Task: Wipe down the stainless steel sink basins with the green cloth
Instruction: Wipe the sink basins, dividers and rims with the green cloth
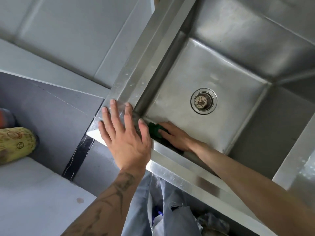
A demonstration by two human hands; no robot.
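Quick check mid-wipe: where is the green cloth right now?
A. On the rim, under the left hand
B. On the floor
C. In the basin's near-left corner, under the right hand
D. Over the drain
C: the cloth sits in the basin corner under the right hand; the left hand rests flat on the rim, and the drain is uncovered.

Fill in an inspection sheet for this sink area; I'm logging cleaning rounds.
Surface: square stainless steel sink basin, scuffed, no standing water seen; round metal drain strainer in the floor.
Job's things: crumpled green cloth pressed into the near-left bottom corner.
Clutter: yellowish printed cylinder on the grey floor at left.
Grippers: right hand on the cloth; left hand flat, fingers spread, on the sink's corner rim.
Cables: nothing seen.
Surroundings: grey tiled wall; bagged items below the sink.
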